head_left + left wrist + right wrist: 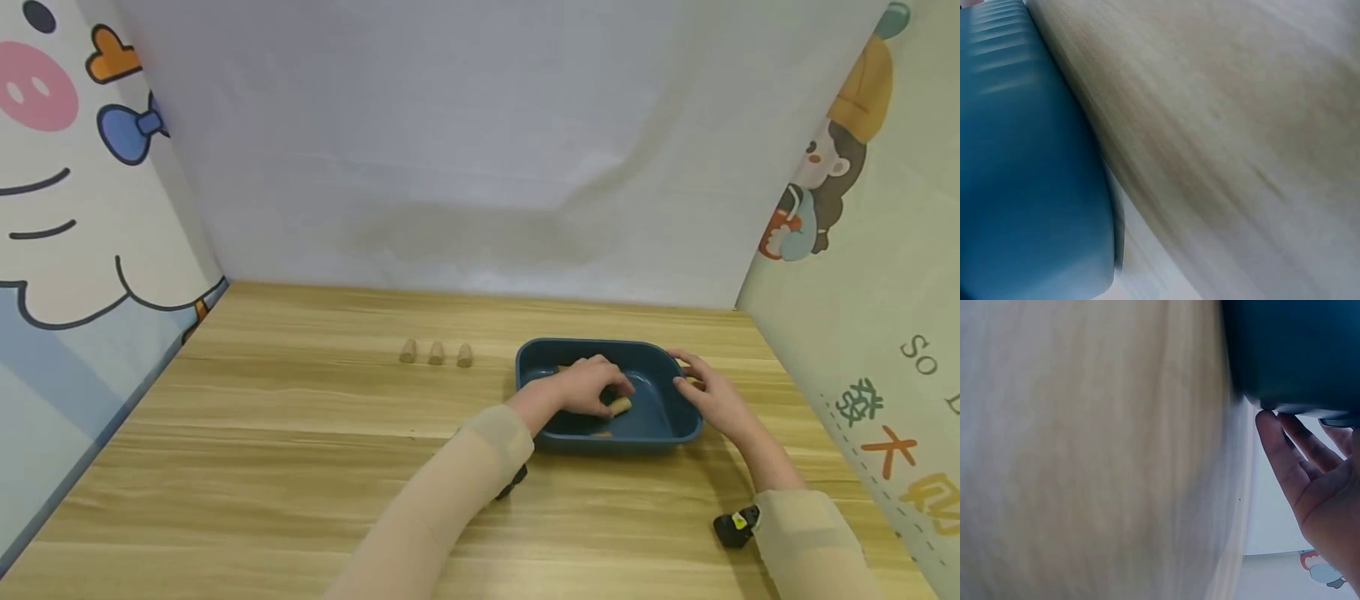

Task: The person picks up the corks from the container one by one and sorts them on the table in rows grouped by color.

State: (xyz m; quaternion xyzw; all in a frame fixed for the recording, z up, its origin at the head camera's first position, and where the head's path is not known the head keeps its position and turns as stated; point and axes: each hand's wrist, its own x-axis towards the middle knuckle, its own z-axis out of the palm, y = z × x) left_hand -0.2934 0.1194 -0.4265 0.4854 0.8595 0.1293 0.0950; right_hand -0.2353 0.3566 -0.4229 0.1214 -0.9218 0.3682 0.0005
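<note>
A dark blue plastic basin [660, 433] stands on the table, its side also filling part of the left wrist view. Inside it, my left hand [585, 385] pinches a small tan cork stopper [620, 406] between thumb and fingers. Other brown pieces in the basin are partly hidden by that hand and the near wall. My right hand [712, 400] holds the basin's right end, fingertips at the rim; the right wrist view shows this hand [1329, 487] against the rim. Three cork stoppers, a left one [408, 351], a middle one [437, 353] and a right one [465, 356], stand in a row left of the basin.
The wood-grain table [262, 433] meets a white backdrop [450, 150] behind. Printed cartoon panels flank it, a left panel [67, 200] and a right panel [862, 317]. A dark wrist device [735, 527] sits by the right sleeve.
</note>
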